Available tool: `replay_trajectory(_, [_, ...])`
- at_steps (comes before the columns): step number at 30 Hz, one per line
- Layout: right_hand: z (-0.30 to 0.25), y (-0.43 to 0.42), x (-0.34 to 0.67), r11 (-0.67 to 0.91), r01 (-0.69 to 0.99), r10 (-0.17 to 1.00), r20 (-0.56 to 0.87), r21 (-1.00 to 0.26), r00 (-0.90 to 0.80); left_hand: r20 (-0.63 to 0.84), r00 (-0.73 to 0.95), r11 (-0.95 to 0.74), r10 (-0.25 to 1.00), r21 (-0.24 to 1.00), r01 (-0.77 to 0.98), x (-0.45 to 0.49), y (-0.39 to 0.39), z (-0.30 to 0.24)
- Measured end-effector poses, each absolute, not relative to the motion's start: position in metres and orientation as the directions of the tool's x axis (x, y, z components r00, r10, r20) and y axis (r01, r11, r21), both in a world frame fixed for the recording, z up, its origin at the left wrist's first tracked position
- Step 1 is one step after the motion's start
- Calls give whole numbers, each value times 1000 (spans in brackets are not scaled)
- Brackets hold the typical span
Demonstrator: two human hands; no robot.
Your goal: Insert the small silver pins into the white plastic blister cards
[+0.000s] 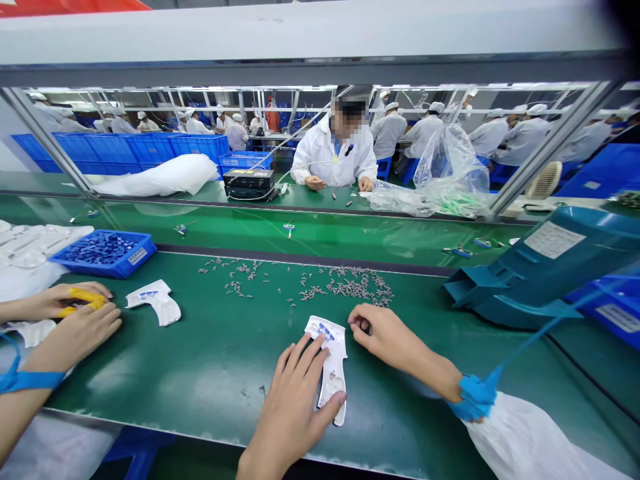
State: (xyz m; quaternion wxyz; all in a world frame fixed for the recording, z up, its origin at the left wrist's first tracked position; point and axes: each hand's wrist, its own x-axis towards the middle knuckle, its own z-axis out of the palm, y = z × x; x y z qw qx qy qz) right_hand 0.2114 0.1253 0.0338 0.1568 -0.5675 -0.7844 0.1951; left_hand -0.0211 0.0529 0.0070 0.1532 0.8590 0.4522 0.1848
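Observation:
A white plastic housing half (334, 373), shaped like a pistol grip, lies flat on the green bench with small blue parts in its upper end. Over its left side rests my left hand (297, 393), fingers stretched and spread, thumb by the right edge. My right hand (387, 333) is just right of the housing's top end, thumb and index finger pinched together; whatever is between them is too small to make out. Beyond both hands, many small metal screws (357, 285) lie scattered. A blue band (475, 398) circles my right wrist.
At left, a co-worker's hands (75, 320) hold something yellow, near another white housing half (156, 301) and a blue tray (115, 257) of small blue parts. A teal power tool-like device (540, 267) stands at right. Behind runs a green belt (240, 233); a person (335, 147) sits opposite.

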Motion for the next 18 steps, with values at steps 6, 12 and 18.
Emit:
replay_trajectory(6, [39, 105, 209, 392, 814, 888, -54, -429, -456, 169, 520, -537, 837, 433, 724, -21, 53, 8])
replay_trajectory(12, [53, 97, 210, 234, 752, 906, -142, -616, -398, 188, 516, -542, 836, 430, 722, -20, 52, 7])
replay_trajectory(18, [56, 78, 190, 17, 627, 892, -272, -779, -362, 185, 507, -534, 842, 422, 733, -17, 52, 7])
